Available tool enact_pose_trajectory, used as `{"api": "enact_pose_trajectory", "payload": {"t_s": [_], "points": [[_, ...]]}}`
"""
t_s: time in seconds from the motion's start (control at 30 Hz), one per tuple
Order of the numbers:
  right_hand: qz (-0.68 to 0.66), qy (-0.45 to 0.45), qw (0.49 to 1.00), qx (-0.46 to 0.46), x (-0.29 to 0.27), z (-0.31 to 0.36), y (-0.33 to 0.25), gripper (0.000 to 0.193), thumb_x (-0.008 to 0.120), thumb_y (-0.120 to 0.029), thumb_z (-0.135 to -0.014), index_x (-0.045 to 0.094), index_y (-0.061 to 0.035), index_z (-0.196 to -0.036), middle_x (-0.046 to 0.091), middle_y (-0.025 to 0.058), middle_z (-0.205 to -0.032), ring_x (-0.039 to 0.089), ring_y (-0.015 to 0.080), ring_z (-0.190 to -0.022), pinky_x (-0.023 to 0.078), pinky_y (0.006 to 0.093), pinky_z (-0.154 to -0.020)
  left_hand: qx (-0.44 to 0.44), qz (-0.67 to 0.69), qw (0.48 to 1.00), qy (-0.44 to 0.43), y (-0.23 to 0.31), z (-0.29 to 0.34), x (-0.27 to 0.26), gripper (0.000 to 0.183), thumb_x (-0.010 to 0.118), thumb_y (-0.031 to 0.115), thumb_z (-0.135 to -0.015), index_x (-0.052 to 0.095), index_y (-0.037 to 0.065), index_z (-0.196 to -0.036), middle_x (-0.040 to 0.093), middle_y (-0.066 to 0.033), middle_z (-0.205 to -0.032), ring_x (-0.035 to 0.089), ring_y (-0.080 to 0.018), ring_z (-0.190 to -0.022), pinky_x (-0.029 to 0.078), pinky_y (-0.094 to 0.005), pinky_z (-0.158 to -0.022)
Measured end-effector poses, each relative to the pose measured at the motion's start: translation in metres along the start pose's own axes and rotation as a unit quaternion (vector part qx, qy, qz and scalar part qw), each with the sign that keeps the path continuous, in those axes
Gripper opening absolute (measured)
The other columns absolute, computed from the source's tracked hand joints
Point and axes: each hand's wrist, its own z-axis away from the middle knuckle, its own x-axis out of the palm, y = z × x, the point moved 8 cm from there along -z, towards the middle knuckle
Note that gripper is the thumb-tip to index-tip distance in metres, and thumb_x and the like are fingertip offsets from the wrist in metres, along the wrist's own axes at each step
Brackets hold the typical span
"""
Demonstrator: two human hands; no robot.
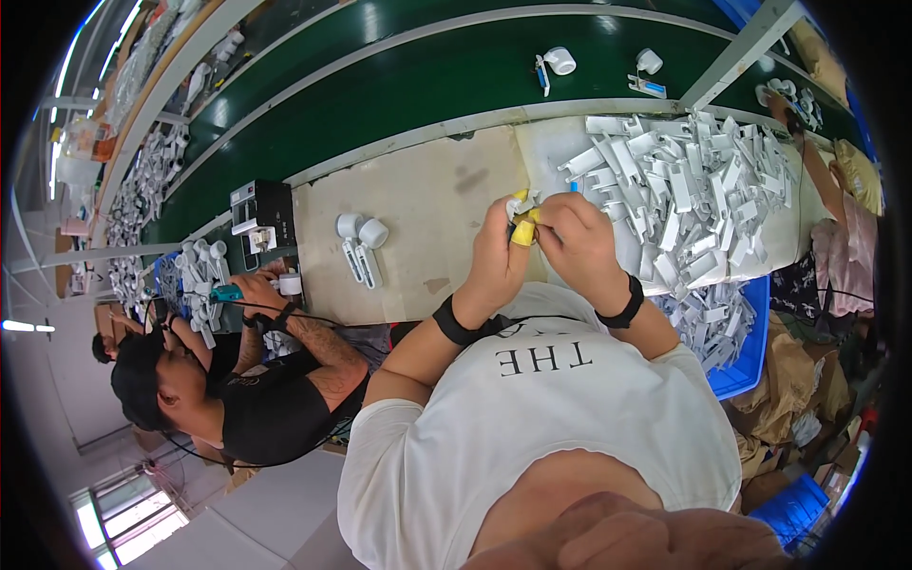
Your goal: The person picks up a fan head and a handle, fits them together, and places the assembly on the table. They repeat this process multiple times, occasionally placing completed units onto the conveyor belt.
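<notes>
Small white plastic part: hard, moulded, held at frame centre above the beige worktop; most of it hidden by fingers, exact shape cannot be told.

L hand: fingers curled narrow, pinching the part from approx. 8 o'clock. Yellow rubbery finger cots on the tips. Black band on wrist.

R hand: closed on the same part from approx. 4 o'clock, fingertips touching those of the L hand. Black band on wrist.

Surroundings, ref. the part:
- 3 o'clock: heap of white plastic pieces, flat, angular, bracket-like, piled loose on the worktop.
- 4 o'clock: blue plastic bin, rigid wall, more white pieces inside.
- 9 o'clock: two white round caps w/ long flat clips, lying on the worktop, well apart from the hands.
- 12 o'clock: dark green conveyor belt, smooth, glossy, w/ two small white assemblies on it.
- 8 o'clock: another person in black shirt, hand near a teal-handled tool.
</notes>
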Motion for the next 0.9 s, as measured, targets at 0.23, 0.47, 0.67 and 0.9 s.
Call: {"api": "enact_pose_trajectory", "payload": {"t_s": [0.23, 0.47, 0.67, 0.9], "points": [[-0.011, -0.075, 0.997, 0.012, -0.005, -0.013, 0.016, 0.05, 0.07, -0.008, -0.064, 0.051, -0.0074, -0.111, 0.054, 0.0113, -0.106, 0.053, 0.0287, -0.097, 0.044, 0.0355, -0.081, -0.107, 0.26, 0.959, -0.018, -0.027, -0.004, -0.001, 0.025, 0.039, 0.017, -0.092, 0.042, 0.001, -0.111, 0.058, -0.0105, -0.094, 0.057, -0.0141, -0.072, 0.048, -0.0253, -0.062], [-0.582, -0.175, 0.726, 0.321, 0.061, 0.063, 0.075, 0.085, 0.072, -0.009, -0.069, 0.02, -0.0089, -0.136, 0.035, 0.0092, -0.127, 0.038, 0.0202, -0.118, 0.035, 0.0341, -0.097, -0.146, 0.298, 0.943, -0.041, -0.015, -0.004, -0.001, 0.027, 0.037, 0.021, -0.094, 0.044, 0.001, -0.111, 0.057, -0.0114, -0.101, 0.058, -0.0148, -0.073, 0.051, -0.0281, -0.063], [-0.457, -0.136, 0.821, 0.314, 0.059, 0.067, 0.082, 0.076, 0.066, -0.003, -0.067, 0.028, -0.0096, -0.132, 0.03, 0.0099, -0.132, 0.031, 0.0223, -0.123, 0.029, 0.0359, -0.1, -0.13, 0.342, 0.929, -0.048, -0.022, -0.002, 0.002, 0.028, 0.038, 0.019, -0.093, 0.044, 0.0, -0.114, 0.058, -0.012, -0.101, 0.059, -0.0171, -0.073, 0.05, -0.027, -0.063], [-0.245, -0.083, 0.957, 0.128, 0.01, 0.031, 0.057, 0.052, 0.064, 0.002, -0.067, 0.047, -0.0088, -0.116, 0.042, 0.0106, -0.126, 0.032, 0.0294, -0.125, 0.027, 0.0394, -0.102, -0.027, -0.156, 0.987, -0.014, -0.002, -0.001, -0.011, 0.025, 0.05, 0.009, -0.085, 0.05, 0.002, -0.109, 0.062, -0.0115, -0.085, 0.06, -0.0187, -0.07, 0.047, -0.0277, -0.062]]}}
